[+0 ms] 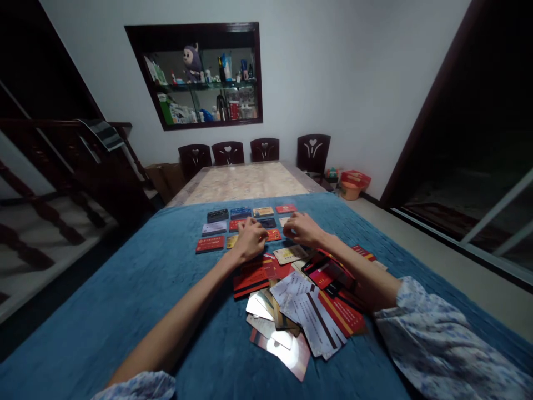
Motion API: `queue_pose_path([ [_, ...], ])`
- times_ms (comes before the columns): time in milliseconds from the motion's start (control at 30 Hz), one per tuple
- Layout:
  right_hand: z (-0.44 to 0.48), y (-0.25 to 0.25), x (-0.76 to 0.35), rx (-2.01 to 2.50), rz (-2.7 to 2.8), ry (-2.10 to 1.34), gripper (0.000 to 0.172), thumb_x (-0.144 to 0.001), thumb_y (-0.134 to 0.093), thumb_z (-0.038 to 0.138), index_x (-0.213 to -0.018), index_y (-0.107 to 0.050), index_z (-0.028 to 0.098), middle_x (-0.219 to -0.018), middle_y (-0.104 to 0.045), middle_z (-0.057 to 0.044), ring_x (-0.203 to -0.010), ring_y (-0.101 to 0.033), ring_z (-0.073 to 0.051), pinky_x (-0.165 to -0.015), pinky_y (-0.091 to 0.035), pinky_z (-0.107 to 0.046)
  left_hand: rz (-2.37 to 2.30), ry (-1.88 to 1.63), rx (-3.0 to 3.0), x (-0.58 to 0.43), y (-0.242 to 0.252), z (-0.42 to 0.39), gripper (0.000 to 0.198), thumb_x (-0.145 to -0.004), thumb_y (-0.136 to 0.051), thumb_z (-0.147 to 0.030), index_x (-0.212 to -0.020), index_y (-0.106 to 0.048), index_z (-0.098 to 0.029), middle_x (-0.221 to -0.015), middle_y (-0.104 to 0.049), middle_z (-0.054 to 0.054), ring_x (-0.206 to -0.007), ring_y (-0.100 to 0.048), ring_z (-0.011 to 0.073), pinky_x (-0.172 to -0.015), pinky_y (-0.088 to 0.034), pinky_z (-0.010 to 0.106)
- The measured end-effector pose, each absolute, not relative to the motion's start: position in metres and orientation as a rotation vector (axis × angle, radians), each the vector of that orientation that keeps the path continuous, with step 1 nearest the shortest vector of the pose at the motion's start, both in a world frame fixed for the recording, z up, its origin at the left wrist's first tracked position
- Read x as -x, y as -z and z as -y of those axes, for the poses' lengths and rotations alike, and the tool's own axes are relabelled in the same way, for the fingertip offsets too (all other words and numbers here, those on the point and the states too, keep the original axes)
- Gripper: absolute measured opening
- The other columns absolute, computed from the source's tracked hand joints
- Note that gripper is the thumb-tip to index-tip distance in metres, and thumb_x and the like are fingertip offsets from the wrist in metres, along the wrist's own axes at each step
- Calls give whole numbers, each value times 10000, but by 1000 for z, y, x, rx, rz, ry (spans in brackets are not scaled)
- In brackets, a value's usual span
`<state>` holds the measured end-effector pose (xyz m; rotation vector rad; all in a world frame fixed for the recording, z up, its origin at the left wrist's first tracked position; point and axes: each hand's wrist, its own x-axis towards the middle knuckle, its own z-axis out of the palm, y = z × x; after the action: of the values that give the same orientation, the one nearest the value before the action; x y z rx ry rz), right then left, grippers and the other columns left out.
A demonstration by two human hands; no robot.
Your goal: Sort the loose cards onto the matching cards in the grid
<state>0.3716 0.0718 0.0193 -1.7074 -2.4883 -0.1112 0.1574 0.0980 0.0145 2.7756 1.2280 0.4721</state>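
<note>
Rows of plastic cards lie on the blue cloth. My left hand [251,240] is over the front rows, its fingers curled in beside an orange card [273,234] and partly covering a yellow card [231,241]. My right hand [305,229] is bent at the right end of the rows, next to a whitish card [283,221]. Its fingers are drawn together, and their tips are too small to show what they hold. Under and between my forearms spreads a loose pile of cards [310,311], red, white and gold, some overlapping.
The blue cloth [125,289] covers the near part of a marble-topped table [250,180]. Several dark chairs [313,153] stand at its far end. Stair railings [37,205] are on the left. A red bag and an orange bucket [350,190] sit on the floor at right.
</note>
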Motion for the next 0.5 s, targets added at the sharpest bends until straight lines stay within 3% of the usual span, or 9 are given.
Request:
queue_pose_path([
  [133, -59, -11, -381, 1725, 2478, -23, 189, -835, -608, 259, -971, -738, 251, -1024, -726, -51, -1065, -527, -257, -779, -361, -310, -1173, -330, -2745, -169, -13, -87, 175, -857, -597, -294, -875, -738, -192, -986, -698, 92, -1121, -436, 312, -955, -312, 492],
  [300, -51, -4, -388, 1729, 2546, -147, 296, -811, -650, 406, -1062, -725, 269, -1092, -687, -67, -1107, -514, -299, -798, -391, -334, -1163, -57, -2699, -182, -20, -76, 279, -809, -635, -425, -892, -708, -168, -946, -668, 102, -1126, -444, 342, -972, -330, 520],
  [500, -50, -1, -391, 1719, 2615, -269, 380, -822, -625, 474, -1133, -704, 271, -1193, -621, -110, -1145, -484, -341, -836, -419, -404, -1187, 54, -2581, -189, -26, -72, 253, -763, -684, -428, -805, -688, -179, -901, -664, 81, -1147, -450, 356, -1014, -308, 571],
])
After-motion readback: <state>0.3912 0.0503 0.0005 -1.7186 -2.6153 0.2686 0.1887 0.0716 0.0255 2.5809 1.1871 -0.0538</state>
